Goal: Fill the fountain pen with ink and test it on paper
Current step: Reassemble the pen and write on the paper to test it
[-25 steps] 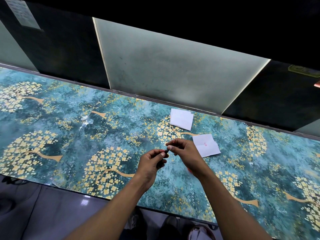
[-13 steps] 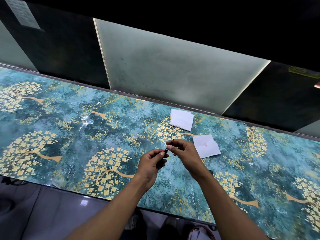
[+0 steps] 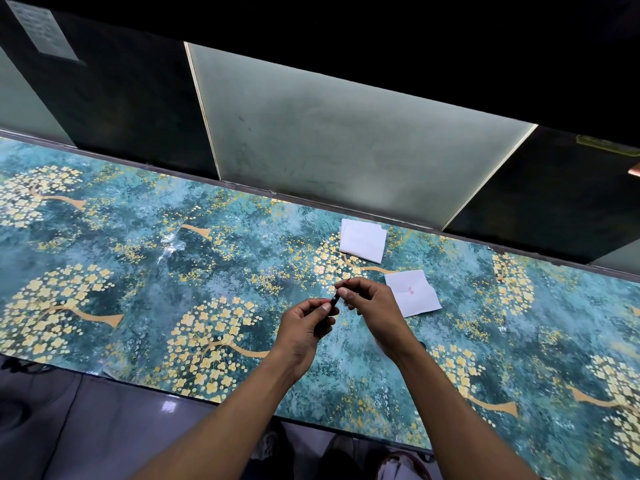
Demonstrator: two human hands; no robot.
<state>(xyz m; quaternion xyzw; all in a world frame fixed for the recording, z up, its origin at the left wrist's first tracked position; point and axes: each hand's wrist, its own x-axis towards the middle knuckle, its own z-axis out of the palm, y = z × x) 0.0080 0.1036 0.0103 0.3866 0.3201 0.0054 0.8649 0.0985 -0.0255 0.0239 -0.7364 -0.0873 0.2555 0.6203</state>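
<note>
Both hands meet over the middle of the table. My left hand (image 3: 306, 325) grips a short dark pen part (image 3: 334, 301) between thumb and fingers. My right hand (image 3: 370, 301) pinches the upper end of that part, and a small red-tipped piece (image 3: 347, 280) pokes out above its fingers. Most of the pen is hidden inside the two hands. A white paper (image 3: 412, 292) with a small pink ink mark lies just right of my right hand. A second white folded paper (image 3: 363, 240) lies farther back.
The table (image 3: 145, 271) has a teal cover with yellow tree patterns. Frosted glass panels (image 3: 339, 133) and dark panels rise behind its far edge. A small dark object (image 3: 423, 345) peeks out beside my right forearm. Floor and shoes (image 3: 346, 455) show below the near edge.
My right hand has turned slightly at the pen's end, and the red-tipped piece now shows above its fingers. My left hand stays in place.
</note>
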